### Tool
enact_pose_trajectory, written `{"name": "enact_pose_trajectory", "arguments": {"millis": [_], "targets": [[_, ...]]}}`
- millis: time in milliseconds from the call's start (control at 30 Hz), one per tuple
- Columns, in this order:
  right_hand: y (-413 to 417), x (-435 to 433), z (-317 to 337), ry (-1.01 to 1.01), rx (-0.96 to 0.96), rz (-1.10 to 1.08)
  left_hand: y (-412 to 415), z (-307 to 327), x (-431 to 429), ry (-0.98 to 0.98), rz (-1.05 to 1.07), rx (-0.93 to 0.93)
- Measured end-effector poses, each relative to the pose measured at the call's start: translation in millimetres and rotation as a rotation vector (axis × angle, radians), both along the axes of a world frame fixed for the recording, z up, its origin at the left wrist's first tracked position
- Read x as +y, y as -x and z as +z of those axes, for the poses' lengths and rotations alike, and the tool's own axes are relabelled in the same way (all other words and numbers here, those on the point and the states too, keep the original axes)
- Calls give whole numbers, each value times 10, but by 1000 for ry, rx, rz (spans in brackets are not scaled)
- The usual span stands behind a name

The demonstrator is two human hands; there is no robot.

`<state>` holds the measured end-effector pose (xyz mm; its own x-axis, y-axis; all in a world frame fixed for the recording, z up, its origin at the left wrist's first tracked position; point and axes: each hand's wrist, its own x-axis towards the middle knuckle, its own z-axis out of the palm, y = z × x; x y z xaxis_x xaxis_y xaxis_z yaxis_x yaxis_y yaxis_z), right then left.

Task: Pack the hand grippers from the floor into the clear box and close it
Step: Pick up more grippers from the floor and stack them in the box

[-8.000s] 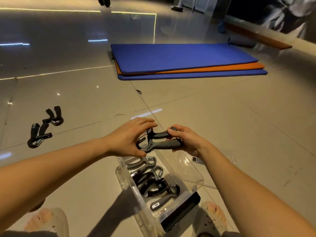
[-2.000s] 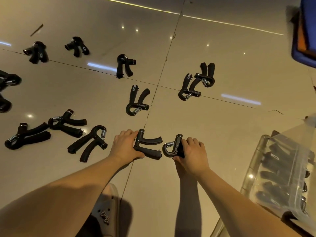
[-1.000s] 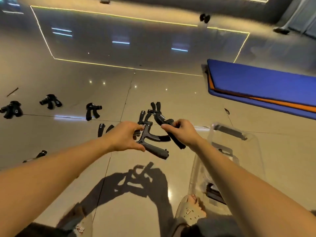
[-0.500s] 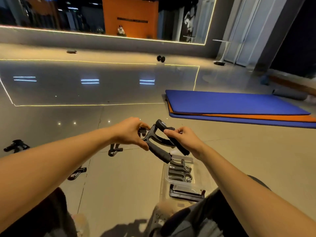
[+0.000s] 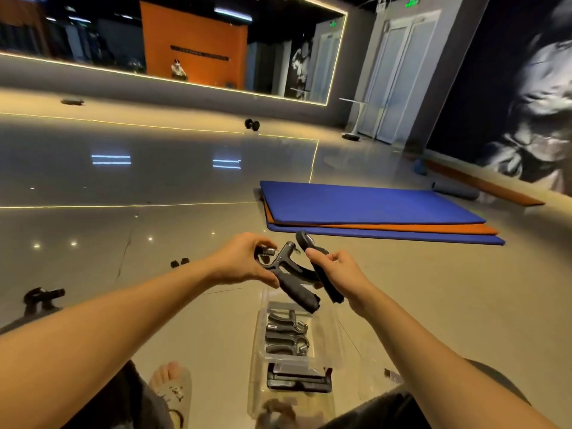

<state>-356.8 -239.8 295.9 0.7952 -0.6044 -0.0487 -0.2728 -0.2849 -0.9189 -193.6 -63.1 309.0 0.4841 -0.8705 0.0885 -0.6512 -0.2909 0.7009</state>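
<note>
While L hand [image 5: 241, 263] grips gripper A [image 5: 292, 284], R hand [image 5: 340, 272] gripper B [image 5: 325, 278] | over clear box [image 5: 256, 363] edge

Left arm: extended forward, bare | left hand [image 5: 238, 261]: fingers curled round spring end of first gripper [image 5: 294, 289] | right arm: extended forward | right hand [image 5: 343, 274]: fingers and thumb gripping handle of second gripper [image 5: 331, 291] | hands: near, apart

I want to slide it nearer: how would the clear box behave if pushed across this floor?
The clear box probably slides easily, since the tiled floor looks glossy. Its thin transparent walls likely flex if squeezed. With several hand grippers packed inside, it is probably heavier than it looks.
</note>
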Motion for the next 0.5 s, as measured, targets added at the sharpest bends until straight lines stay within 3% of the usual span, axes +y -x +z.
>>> {"name": "enact_pose_trajectory", "arguments": {"millis": [333,500], "targets": [[-223,-487,58,-61,-6,-254,-247,142,-630,162,-97,500],[-306,-640,-210,-111,-25,-334,-347,-17,-1037,169,3,674]]}}
